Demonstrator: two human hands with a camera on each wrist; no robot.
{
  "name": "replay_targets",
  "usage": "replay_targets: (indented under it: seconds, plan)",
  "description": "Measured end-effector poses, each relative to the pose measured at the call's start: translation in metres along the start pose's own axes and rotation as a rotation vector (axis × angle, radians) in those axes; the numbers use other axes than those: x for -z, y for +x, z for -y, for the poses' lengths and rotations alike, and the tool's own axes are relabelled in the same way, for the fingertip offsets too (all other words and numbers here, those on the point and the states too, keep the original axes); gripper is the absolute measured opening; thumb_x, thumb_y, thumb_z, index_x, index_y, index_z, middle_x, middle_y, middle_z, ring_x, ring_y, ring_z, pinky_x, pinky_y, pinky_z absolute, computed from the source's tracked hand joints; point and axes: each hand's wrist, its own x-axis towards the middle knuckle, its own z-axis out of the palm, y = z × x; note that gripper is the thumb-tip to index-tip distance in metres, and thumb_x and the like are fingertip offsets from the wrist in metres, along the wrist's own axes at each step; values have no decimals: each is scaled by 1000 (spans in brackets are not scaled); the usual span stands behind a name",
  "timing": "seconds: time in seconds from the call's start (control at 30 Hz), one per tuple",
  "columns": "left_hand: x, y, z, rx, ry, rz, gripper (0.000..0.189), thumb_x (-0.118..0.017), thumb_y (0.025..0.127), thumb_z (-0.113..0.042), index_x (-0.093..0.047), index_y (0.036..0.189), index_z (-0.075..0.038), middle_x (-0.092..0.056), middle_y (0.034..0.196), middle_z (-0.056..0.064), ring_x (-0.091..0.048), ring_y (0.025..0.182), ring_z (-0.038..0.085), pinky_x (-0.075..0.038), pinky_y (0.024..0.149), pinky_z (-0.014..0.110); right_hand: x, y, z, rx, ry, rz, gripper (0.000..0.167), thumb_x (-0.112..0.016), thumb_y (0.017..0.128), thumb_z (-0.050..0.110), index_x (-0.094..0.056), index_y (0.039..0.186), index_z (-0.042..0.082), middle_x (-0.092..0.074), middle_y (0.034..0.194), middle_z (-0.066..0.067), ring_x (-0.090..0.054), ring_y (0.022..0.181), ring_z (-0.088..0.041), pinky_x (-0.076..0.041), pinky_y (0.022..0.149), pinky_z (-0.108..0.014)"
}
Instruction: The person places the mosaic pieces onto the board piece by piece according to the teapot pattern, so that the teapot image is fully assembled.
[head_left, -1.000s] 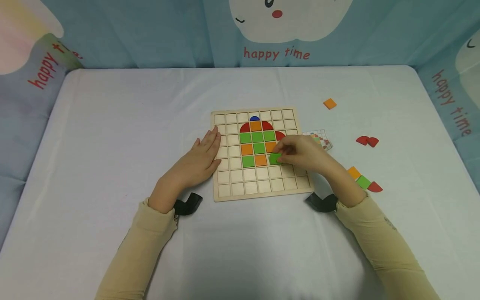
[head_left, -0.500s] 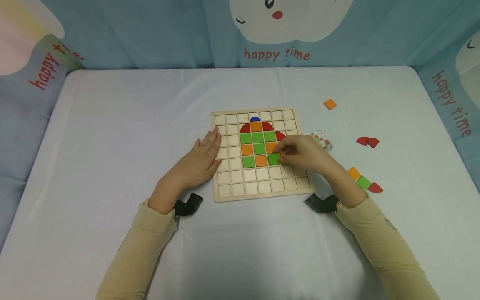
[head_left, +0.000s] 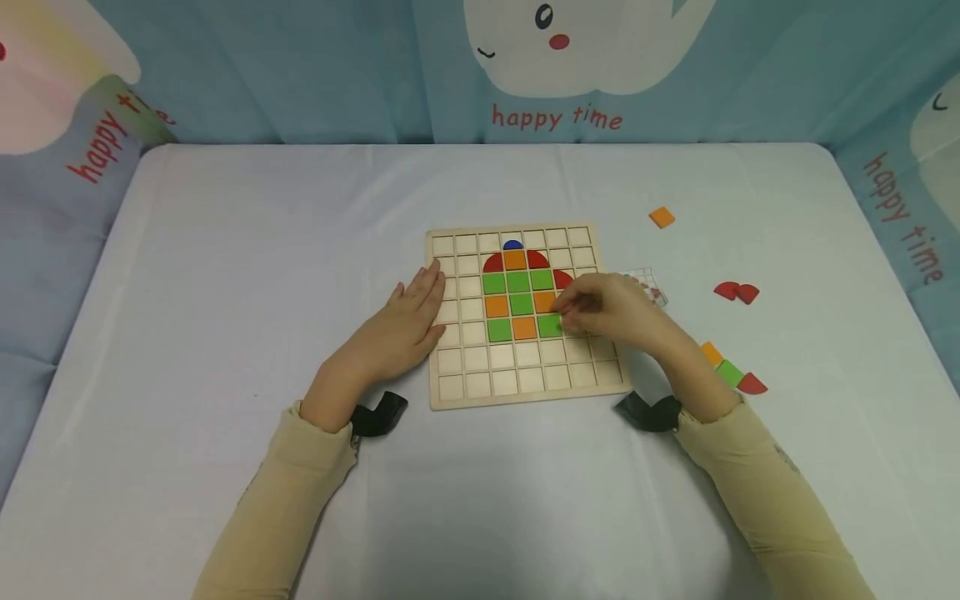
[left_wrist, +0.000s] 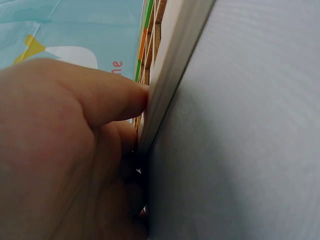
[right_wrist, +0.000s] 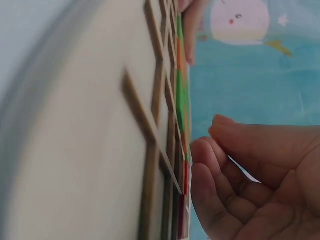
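Observation:
A wooden grid board (head_left: pixel 531 380) lies on the white table, with green, orange, red and blue pieces in its cells. At its left edge rests my left hand (head_left: pixel 393 329), fingers straight and thumb touching the rim; the left wrist view shows the thumb (left_wrist: pixel 115 97) against the board's side. Over the right part of the board is my right hand (head_left: pixel 618 312), its fingertips beside a green square tile (head_left: pixel 549 326) that lies in its cell. In the right wrist view thumb and fingers (right_wrist: pixel 207 175) are loosely bent, with no piece seen between them. This hand hides some cells.
Right of the board lies a small printed pattern card (head_left: pixel 652 287), partly covered by the right hand. Loose pieces lie farther right: an orange square (head_left: pixel 662 217), two red quarter-circles (head_left: pixel 726 290), and an orange square (head_left: pixel 712 353), a green square (head_left: pixel 730 373) and a red quarter-circle (head_left: pixel 752 383) near the right forearm.
The green tile, tilted in my right fingers a second ago, now lies flat in its cell, and the fingers have shifted slightly off it. My left hand stays on the board's edge.

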Motion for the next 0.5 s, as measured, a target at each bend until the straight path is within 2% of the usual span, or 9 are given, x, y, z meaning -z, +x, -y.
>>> replay_targets:
  seconds: [0.13, 0.37, 0.5]
  plan:
    - [0, 0, -1, 0, 9, 0, 65, -39, 101, -22, -4, 148, 5, 8, 156, 16, 5, 143, 27, -3, 114, 47, 8, -4, -2, -21, 38, -12, 11, -67, 85, 1, -68, 95, -1, -68, 93, -9, -61, 84, -20, -49, 73, -21]
    - [1, 0, -1, -4, 16, -8, 64, -39, 101, -20, -5, 148, 6, 7, 156, 17, 3, 143, 30, -4, 114, 49, 25, -14, -8, -118, 4, -53, 14, -68, 86, 5, -69, 99, 2, -68, 92, -8, -62, 83, -18, -47, 71, -18]
    - [1, -1, 0, -8, 16, -12, 64, -39, 101, -21, -5, 148, 6, 7, 156, 17, 3, 143, 30, -4, 114, 49, 37, -23, -15, -160, 4, -108, 16, -69, 86, 8, -69, 100, 2, -67, 91, -8, -61, 79, -16, -49, 68, -18]
